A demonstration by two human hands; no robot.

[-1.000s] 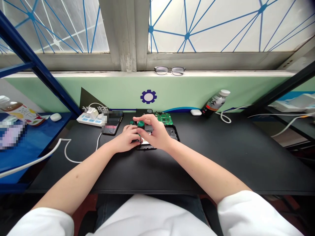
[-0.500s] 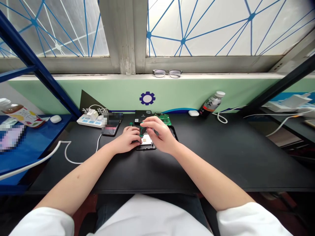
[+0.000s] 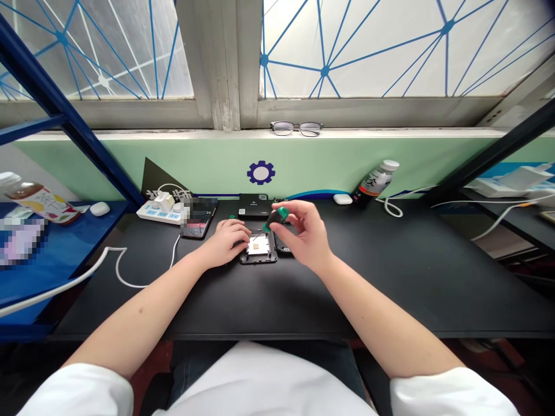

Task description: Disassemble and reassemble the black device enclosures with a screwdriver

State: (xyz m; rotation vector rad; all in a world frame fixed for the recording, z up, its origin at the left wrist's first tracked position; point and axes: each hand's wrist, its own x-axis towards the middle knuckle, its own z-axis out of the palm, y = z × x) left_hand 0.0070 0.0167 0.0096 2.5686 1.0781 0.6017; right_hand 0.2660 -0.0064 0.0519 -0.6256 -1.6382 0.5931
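A screwdriver with a black and green handle is pinched in the fingers of my right hand. Its thin shaft points down and left, above an open black device casing. A silvery-white plate with a small tan square sits inside that casing. My left hand holds the casing's left edge, thumb near the plate and fingers bent over the rim. Another black casing part lies on the right, partly under my right hand. Behind stands a flat black box with a label.
On the black table, a phone and a white power strip are at the left. A white earbud case and a drink bottle stand at the back right. Glasses rest on the sill.
My right hand has lifted the screwdriver up and to the right, tilting its handle over. The plate shows more fully. My right hand now covers the green circuit board.
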